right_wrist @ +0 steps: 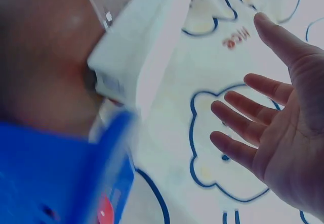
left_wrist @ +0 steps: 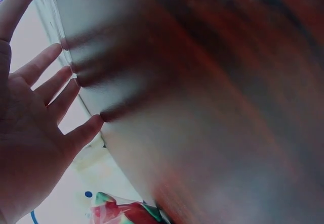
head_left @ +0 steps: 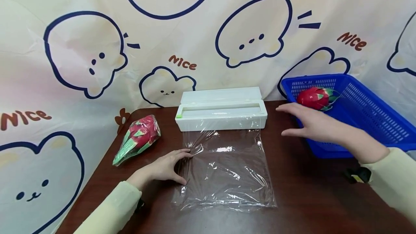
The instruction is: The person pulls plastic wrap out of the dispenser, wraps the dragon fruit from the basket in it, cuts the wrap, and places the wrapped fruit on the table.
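A sheet of clear plastic wrap [head_left: 227,176] lies on the dark table, drawn out from a white wrap dispenser [head_left: 224,122] whose lid [head_left: 221,95] stands raised at the back. At the sheet's left edge my left hand [head_left: 165,167] rests its fingertips, thumb spread from the fingers. In the left wrist view its fingers [left_wrist: 61,100] are fanned out over the table. My right hand [head_left: 316,124] is in the air beside the blue basket, with nothing in it; the right wrist view shows its fingers [right_wrist: 243,123] spread and relaxed. A dragon fruit in clear film [head_left: 139,136] lies left of the dispenser.
The blue plastic basket [head_left: 360,118] stands at the right, close to the wall, with another dragon fruit [head_left: 313,98] inside it. Behind the table hangs a cloth [head_left: 201,39] printed with bear outlines. The table's left edge runs near the wrapped fruit.
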### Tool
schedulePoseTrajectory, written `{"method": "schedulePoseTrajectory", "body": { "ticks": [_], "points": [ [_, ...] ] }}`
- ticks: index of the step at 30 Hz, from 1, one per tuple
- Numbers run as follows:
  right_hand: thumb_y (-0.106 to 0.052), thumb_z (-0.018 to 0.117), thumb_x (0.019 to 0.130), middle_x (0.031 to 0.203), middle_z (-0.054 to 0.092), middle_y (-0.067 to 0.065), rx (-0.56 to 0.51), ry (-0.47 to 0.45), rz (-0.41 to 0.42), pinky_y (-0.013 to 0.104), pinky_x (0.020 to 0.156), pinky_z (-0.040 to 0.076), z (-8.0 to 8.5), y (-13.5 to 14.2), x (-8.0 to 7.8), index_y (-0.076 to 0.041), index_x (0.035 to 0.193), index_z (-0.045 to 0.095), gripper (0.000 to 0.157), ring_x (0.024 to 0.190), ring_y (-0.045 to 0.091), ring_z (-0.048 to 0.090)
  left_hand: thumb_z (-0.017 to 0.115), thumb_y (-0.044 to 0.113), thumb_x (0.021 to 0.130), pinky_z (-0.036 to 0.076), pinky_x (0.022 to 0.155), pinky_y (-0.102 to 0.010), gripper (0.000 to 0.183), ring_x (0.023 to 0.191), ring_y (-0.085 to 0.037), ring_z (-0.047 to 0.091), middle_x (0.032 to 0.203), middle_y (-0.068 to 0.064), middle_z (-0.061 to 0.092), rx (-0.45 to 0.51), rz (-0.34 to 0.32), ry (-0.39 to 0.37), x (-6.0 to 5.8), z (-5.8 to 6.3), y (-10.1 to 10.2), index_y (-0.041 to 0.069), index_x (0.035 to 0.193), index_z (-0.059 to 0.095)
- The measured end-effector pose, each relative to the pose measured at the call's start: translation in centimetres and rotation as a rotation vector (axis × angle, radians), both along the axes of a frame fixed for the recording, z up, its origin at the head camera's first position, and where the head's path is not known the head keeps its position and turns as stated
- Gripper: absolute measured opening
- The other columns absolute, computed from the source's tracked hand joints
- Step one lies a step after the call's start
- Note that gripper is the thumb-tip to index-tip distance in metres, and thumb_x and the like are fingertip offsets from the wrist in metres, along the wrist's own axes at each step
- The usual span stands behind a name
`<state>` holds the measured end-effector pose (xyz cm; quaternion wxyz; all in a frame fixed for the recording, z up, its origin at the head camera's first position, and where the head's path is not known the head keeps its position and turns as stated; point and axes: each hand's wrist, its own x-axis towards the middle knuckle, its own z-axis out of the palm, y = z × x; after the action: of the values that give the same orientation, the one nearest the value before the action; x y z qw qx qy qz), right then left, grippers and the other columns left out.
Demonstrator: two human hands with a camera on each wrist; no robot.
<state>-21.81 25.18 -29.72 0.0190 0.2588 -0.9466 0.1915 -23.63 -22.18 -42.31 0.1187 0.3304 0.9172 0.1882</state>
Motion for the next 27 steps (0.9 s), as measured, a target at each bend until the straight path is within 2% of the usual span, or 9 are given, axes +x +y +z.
{"method": "schedulePoseTrajectory", "body": {
  "ticks": [4,10,18,22,27],
  "points": [
    [-0.039,0.075,0.084,0.140,0.047,0.021,0.023,-0.005,-0.053,0.061,0.096,0.040,1.4,1.2,-1.0,-0.007,0.141,0.046,0.072,0.129,0.041,0.042,0.086,0.047,0.069,0.034,0.104,-0.054,0.082,0.136,-0.032,0.034,0.150,-0.010,0.038,-0.009,0.006,-0.031,0.1,-0.2,0.0,0.016,0.137,0.052],
    [-0.037,0.074,0.087,0.140,0.044,0.025,0.080,0.010,-0.125,0.063,0.090,0.043,3.2,3.5,-3.2,-0.005,0.141,0.046,0.069,0.124,0.046,0.044,0.086,0.047,0.069,0.034,0.104,-0.055,0.083,0.135,-0.033,0.036,0.149,-0.011,0.039,-0.001,0.005,-0.012,-0.1,-0.1,0.0,0.014,0.137,0.052],
    [-0.047,0.066,0.090,0.135,0.043,0.033,0.077,-0.049,-0.250,0.068,0.088,0.040,4.0,8.1,-6.3,-0.002,0.143,0.041,0.074,0.119,0.052,0.043,0.085,0.046,0.070,0.033,0.104,-0.056,0.083,0.134,-0.035,0.036,0.149,-0.013,0.038,-0.002,0.000,-0.023,0.0,0.2,0.0,0.013,0.137,0.051],
    [-0.048,0.061,0.092,0.134,0.042,0.036,0.033,-0.055,-0.301,0.071,0.089,0.036,3.9,10.5,-7.8,0.001,0.143,0.038,0.074,0.119,0.054,0.040,0.085,0.046,0.070,0.034,0.104,-0.056,0.082,0.134,-0.035,0.036,0.149,-0.013,0.039,0.012,-0.006,-0.008,0.0,0.3,0.1,0.013,0.137,0.052],
    [-0.042,0.058,0.096,0.135,0.037,0.039,-0.073,-0.044,-0.368,0.074,0.090,0.032,3.8,13.5,-8.9,0.005,0.144,0.033,0.072,0.120,0.057,0.035,0.085,0.046,0.070,0.034,0.104,-0.055,0.082,0.134,-0.035,0.037,0.148,-0.013,0.040,0.012,-0.019,0.000,-0.1,0.2,0.2,0.012,0.137,0.052]
  ]
}}
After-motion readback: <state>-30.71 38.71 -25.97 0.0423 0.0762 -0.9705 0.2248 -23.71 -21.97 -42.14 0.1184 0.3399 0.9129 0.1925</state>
